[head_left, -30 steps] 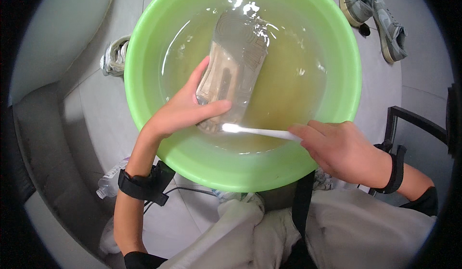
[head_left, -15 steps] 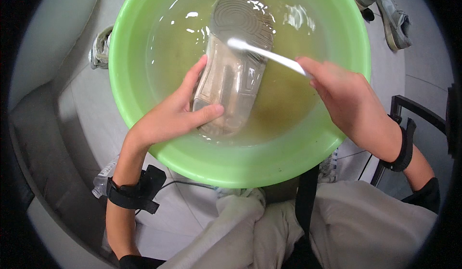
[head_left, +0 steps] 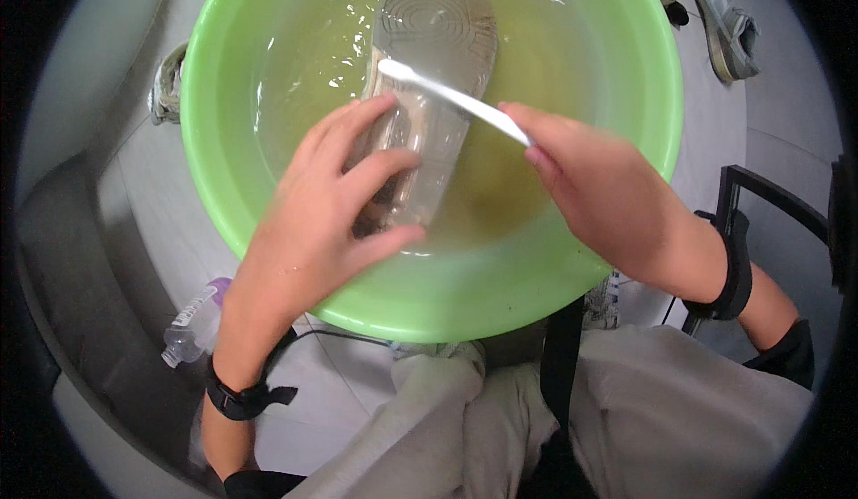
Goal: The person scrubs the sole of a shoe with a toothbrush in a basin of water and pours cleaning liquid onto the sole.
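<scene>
A pale shoe (head_left: pixel 438 21) lies sole up in cloudy yellowish water (head_left: pixel 527 168), inside a large light green basin (head_left: pixel 198 159). My left hand (head_left: pixel 313 195) grips its left side near the heel, fingers spread over the edge of the sole and thumb by the heel end. Pinched between thumb and fingers, a slim white brush (head_left: pixel 460 99) is held in my right hand (head_left: pixel 608 195). The brush head rests at the left edge of the sole near mid-length; its bristles are hidden. The shoe's upper is mostly out of sight below.
Grey shoes (head_left: pixel 728 39) stand on the tiled floor at far right, and another shoe (head_left: pixel 167 83) is left of the basin. A clear plastic bottle (head_left: pixel 189 329) lies by my left forearm. A black metal frame (head_left: pixel 778 197) stands at right.
My left hand has shifted further over the sole, its fingers now more spread and bent. The brush and my right hand have moved left toward the sole's left edge.
</scene>
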{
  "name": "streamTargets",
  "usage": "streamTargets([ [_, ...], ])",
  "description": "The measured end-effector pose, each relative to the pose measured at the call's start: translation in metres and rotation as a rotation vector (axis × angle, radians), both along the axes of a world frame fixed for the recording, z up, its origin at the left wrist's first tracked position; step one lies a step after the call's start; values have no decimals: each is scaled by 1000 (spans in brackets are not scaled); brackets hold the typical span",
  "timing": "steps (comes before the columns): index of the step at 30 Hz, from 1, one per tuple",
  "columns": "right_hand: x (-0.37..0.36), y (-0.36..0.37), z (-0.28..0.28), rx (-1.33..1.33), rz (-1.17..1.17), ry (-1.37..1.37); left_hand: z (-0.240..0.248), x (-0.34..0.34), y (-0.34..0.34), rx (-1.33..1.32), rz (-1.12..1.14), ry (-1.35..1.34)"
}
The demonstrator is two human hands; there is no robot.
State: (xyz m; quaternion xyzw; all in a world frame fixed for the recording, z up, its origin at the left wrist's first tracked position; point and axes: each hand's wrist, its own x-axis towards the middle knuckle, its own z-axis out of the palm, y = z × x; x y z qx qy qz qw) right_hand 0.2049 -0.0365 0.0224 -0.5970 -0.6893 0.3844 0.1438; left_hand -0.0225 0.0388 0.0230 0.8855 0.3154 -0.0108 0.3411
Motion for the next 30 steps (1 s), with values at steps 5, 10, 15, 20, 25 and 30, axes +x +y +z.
streamTargets([
  [5, -2, -2, 0, -88, 29, -128, -10, -2, -8, 268, -91, -22],
  [10, 3, -4, -7, -23, 28, -96, -14, -2, -12, 316, -105, -33],
  [15, 1, -3, -9, 14, 33, -106, 2, 1, -16, 227, -99, 93],
  [20, -2, -4, -12, 48, -7, -45, 0, -2, -16, 235, -82, 102],
  [25, -3, -4, -11, 43, 49, -68, -7, -10, -16, 184, -10, -38],
  [30, -8, -7, -18, 48, 23, -57, -8, -11, -13, 133, 53, -53],
])
